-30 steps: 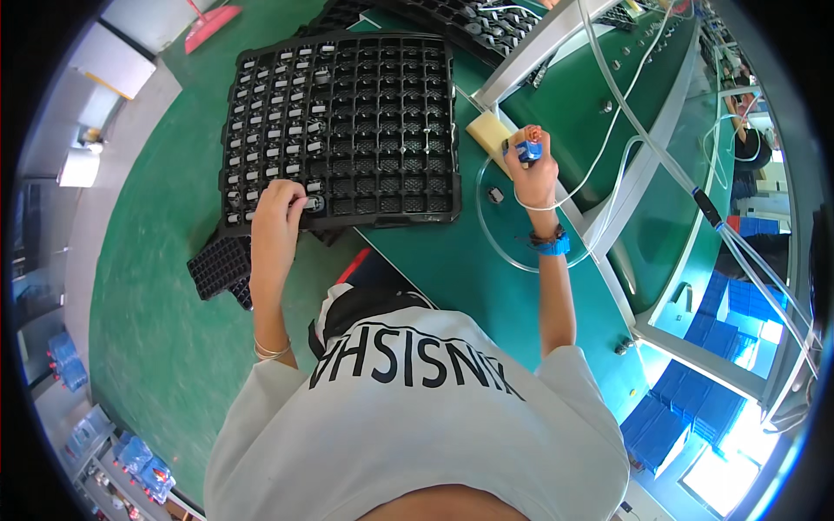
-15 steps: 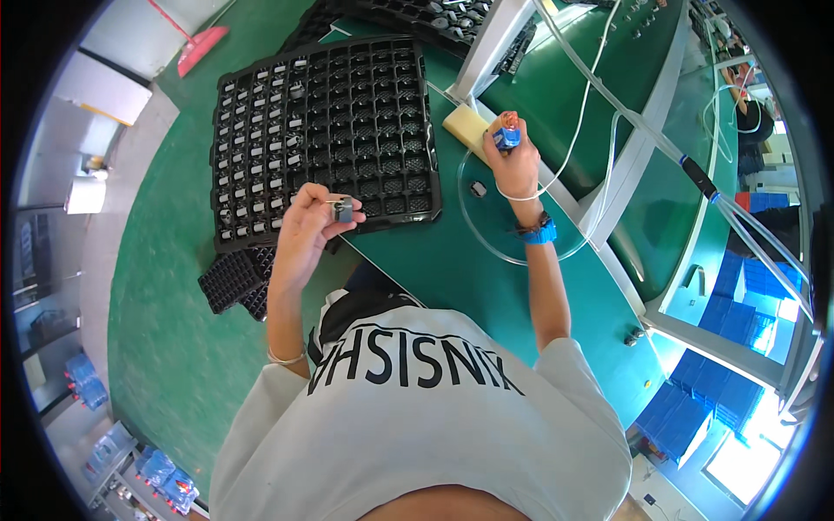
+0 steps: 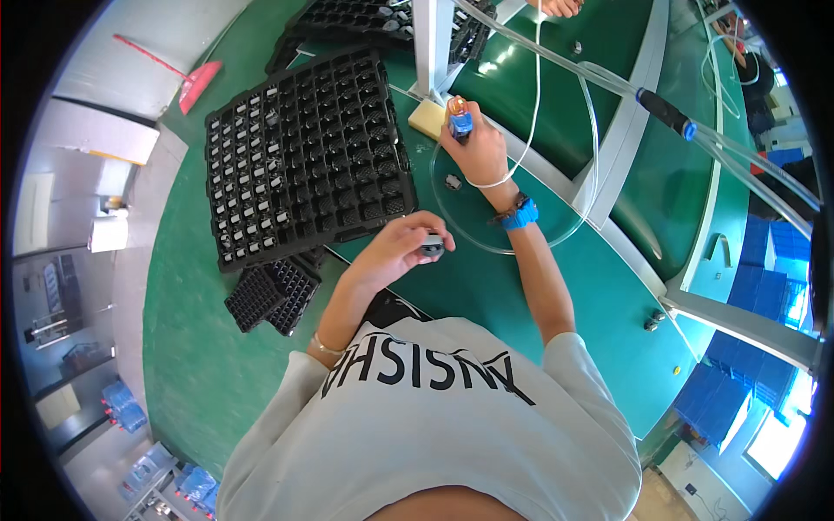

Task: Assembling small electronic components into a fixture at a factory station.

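My left hand point(image 3: 395, 252) is closed on a small grey metal part point(image 3: 432, 247), gripped by thumb and fingers just off the near right corner of a large black tray point(image 3: 347, 234). Small silvery parts fill the tray's left columns, while pockets on its right side show bare. In my right hand point(image 3: 479, 158) is a blue hand tool point(image 3: 460, 127) with a copper-coloured end; its lower part is hidden by the fingers. A second small metal part point(image 3: 453, 182) lies on the green table beside my right wrist.
A yellow block point(image 3: 426, 119) sits beyond my right hand, near a pale metal post point(image 3: 432, 52). A clear hose point(image 3: 486, 247) loops around my right wrist. More black trays point(image 3: 295, 291) lie lower, at left. Another person's hand point(image 3: 560, 7) shows at the top.
My left hand has moved right, away from over the tray, bringing the grey metal part closer to my right hand. The whole view has shifted slightly.
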`<state>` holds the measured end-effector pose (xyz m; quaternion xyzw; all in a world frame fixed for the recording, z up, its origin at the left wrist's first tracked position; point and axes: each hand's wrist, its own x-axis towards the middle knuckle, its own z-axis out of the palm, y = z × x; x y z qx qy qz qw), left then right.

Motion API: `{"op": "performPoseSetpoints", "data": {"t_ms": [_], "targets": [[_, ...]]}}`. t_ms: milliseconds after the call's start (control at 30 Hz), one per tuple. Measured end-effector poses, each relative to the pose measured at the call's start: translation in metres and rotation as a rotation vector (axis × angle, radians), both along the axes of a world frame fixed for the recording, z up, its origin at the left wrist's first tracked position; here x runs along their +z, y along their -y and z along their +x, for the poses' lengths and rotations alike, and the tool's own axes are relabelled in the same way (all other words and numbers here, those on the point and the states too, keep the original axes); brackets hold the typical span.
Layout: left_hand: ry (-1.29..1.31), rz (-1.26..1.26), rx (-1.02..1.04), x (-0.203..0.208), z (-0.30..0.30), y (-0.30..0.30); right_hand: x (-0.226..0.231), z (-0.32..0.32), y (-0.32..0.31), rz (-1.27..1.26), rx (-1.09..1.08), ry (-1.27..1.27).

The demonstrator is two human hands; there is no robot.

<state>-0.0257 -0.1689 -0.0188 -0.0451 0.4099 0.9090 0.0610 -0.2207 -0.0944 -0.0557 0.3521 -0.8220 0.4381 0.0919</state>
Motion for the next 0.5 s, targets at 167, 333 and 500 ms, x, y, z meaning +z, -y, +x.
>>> {"op": "performPoseSetpoints", "data": {"t_ms": [167, 333, 500], "targets": [[-0.172, 0.126, -0.378, 0.019, -0.054, -0.036, 0.005, -0.005, -0.006, -0.037, -0.028, -0.038], [-0.601, 0.029, -0.686, 0.138, -0.084, -0.074, 0.009, 0.002, -0.002, -0.035, -0.025, 0.002], [-1.168, -0.023, -0.464, 0.171, -0.09, -0.078, 0.007, 0.005, -0.008, -0.033, 0.008, 0.052]]}}
